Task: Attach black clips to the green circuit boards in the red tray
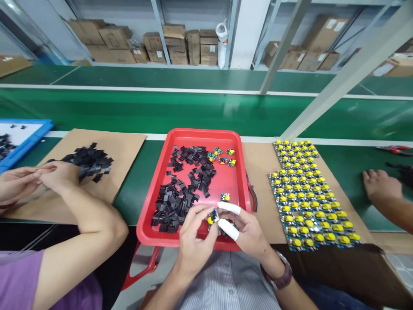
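Over the near edge of a red tray (238, 181), my left hand (196, 237) pinches a small circuit board (212, 216) with a yellow part and a black piece on it. My right hand (247, 230), white covers on its thumb and forefinger, grips the same board from the other side. Many small black pieces (176, 204) lie in the tray's left half. Several loose boards (222, 157) with yellow parts sit at its far right, and another board (225, 196) lies just beyond my fingers. More boards under my hands are partly hidden.
Rows of yellow-topped boards (306, 198) cover cardboard (258, 172) on the right. Red-handled pliers (252, 196) lie beside the tray. At left, a co-worker's hands (54, 174) are near a black pile (92, 161). Another person's hand (382, 187) rests at right. A slanted post (342, 82) stands beyond.
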A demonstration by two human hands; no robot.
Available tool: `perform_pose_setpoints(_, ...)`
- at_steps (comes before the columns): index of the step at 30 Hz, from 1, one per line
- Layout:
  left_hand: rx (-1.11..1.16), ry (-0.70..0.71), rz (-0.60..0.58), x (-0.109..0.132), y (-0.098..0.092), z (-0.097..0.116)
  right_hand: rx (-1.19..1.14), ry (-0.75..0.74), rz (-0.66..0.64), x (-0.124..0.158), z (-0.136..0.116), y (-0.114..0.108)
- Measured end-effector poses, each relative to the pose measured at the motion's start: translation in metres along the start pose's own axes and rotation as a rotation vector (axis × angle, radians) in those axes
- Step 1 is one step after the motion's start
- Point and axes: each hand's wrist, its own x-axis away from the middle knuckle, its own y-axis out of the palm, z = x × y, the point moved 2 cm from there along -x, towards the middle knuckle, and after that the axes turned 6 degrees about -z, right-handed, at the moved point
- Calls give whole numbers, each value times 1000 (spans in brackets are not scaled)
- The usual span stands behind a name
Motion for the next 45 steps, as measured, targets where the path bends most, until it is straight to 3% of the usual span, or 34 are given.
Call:
perform_pose_setpoints(4,-96,19,14,-5,2,9,-60,93,43,2,7,-2)
perform_pose_setpoints(9,-157,22,4,-5,3,7,60,52,62,5,2,-1)
perform_pose_setpoints(14,-269,89,-159,-24,-14,1,301,86,-67,5,0,-3)
perform_pose_setpoints(17,-362,179,-213,-66,-29,12,330,95,35,-2,1,-13)
perform_pose_setpoints(20,-470,205,-241,-126,-31,24,340,65,111,-9,-4,-20)
perform_pose_setpoints(25,-644,132,-462,-219,10,4,403,33,84,-8,-19,-23)
perform_pose_setpoints(29,-692,89,-570,-256,35,-23,442,3,115,-3,-27,-28)
perform_pose_setpoints(33,-728,27,-602,-264,27,-38,453,-33,155,-6,-26,-39)
perform_pose_setpoints(38,-765,-91,-608,-256,7,-49,505,-52,177,-17,-17,-50)
perform_pose_setpoints(45,-645,-86,-558,-259,27,-51,583,-71,64,-24,-19,-41)
